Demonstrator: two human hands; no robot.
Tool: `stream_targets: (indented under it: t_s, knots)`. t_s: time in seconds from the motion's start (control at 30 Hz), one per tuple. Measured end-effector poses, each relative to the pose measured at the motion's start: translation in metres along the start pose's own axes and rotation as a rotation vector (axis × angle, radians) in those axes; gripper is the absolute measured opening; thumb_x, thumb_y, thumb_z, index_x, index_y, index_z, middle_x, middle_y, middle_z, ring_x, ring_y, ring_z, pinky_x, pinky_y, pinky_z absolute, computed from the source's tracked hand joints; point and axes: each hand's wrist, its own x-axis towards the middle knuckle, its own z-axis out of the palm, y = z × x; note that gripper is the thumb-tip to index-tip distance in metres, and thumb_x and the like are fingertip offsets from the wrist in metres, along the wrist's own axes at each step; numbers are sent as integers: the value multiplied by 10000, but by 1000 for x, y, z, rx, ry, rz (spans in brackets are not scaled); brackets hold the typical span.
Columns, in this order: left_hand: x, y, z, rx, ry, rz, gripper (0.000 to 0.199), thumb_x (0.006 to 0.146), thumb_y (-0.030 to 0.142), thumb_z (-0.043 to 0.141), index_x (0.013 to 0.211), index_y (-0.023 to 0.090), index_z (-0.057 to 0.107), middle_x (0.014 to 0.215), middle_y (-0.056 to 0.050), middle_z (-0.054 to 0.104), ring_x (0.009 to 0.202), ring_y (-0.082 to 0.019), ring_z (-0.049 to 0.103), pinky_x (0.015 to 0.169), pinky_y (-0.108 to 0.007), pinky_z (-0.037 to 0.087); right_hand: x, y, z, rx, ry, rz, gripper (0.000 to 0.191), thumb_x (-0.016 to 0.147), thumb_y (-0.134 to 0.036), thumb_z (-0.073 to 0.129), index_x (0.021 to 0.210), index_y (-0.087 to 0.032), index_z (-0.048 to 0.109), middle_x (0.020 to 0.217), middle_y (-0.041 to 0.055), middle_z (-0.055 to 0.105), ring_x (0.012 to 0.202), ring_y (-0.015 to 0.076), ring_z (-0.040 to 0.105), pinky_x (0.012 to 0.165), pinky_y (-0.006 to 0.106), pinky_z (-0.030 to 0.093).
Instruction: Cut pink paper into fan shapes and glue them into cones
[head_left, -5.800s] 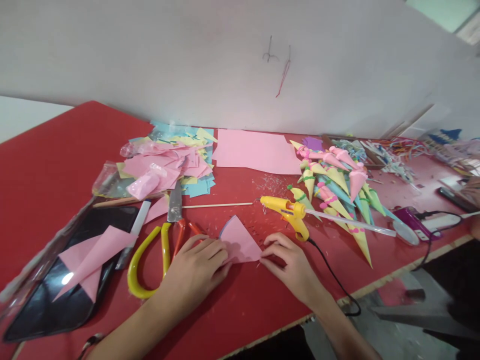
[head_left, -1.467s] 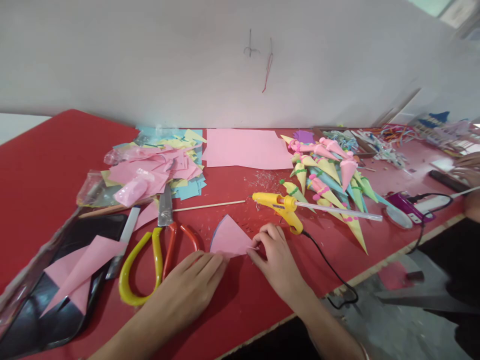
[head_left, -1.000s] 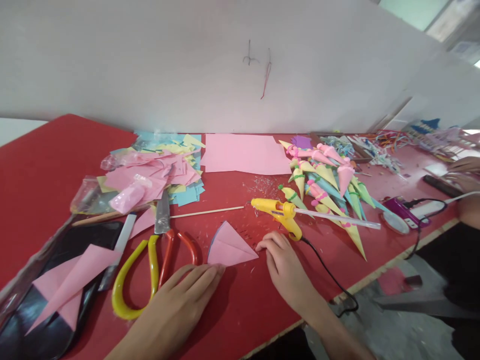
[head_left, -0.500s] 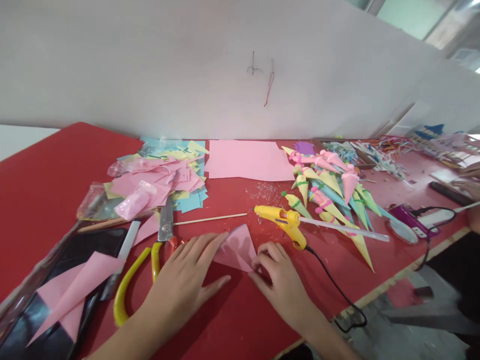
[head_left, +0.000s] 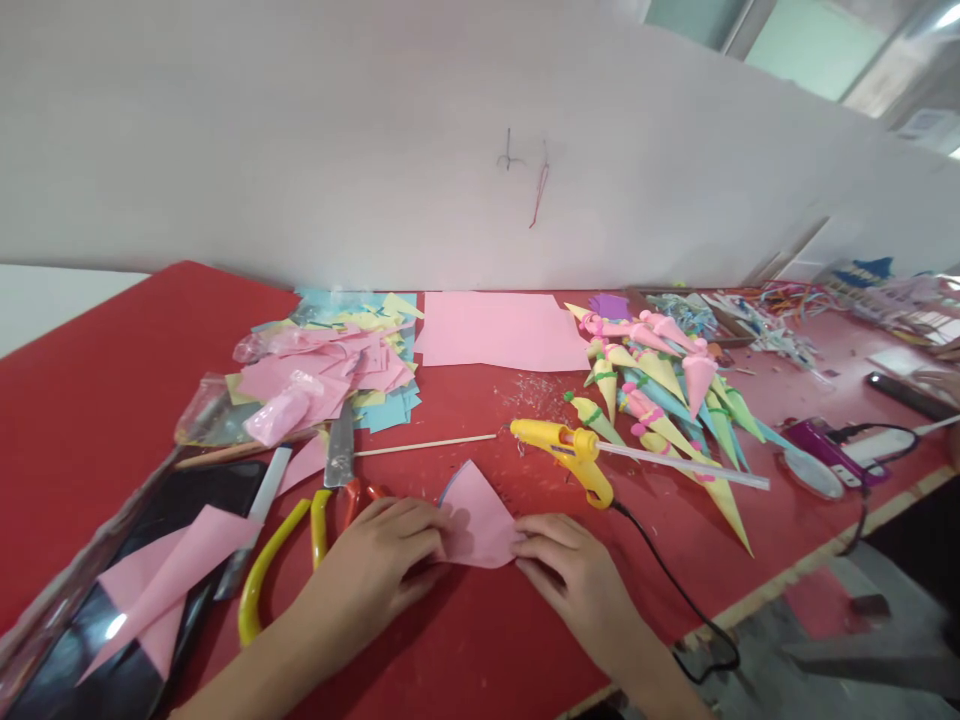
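A small piece of pink paper with a pointed top lies between my hands, just above the red table. My left hand pinches its left edge with the fingers curled in. At the opposite edge, my right hand holds the paper's right corner between thumb and fingers. Yellow-handled scissors lie beside my left hand, their red-handled neighbour partly hidden behind it. A yellow glue gun with a clear glue stick rests beyond my right hand.
Cut pink, yellow and blue papers are heaped at the back left. Paper cones pile up at the right. A thin wooden stick lies ahead. Rolled pink paper sits on a black phone-like slab. The glue gun's cord crosses the table edge.
My left hand has drawn its fingers in onto the paper's left edge. The paper has turned, its point now facing away from me, and my right hand has shifted to its right corner.
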Motion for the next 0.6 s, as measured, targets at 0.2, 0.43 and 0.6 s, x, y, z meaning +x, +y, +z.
stream_targets:
  t_s: [0.2, 0.43, 0.6]
  knots:
    - [-1, -2, 4, 72, 77, 21, 114, 791, 233, 549, 836, 242, 653, 931, 8, 699, 833, -152, 627, 746, -288, 445, 3, 0, 6, -9, 24, 53, 143, 821, -135, 513, 801, -214, 630, 901, 29, 645, 820, 167, 592, 729, 281, 474]
    - [-6, -4, 12, 190, 132, -16, 266, 854, 307, 450, 690, 205, 634, 1015, -4, 675, 806, -147, 643, 711, -266, 481, 11, -5, 11, -47, 33, 120, 111, 802, -112, 530, 741, -188, 583, 826, 24, 606, 778, 169, 561, 711, 289, 457]
    - [-4, 0, 11, 239, 141, -51, 282, 856, 304, 439, 653, 197, 604, 1006, -7, 671, 776, -149, 646, 672, -265, 488, 12, -6, 14, -103, 19, 160, 117, 758, -62, 554, 726, -174, 548, 831, 27, 574, 781, 183, 542, 691, 301, 444]
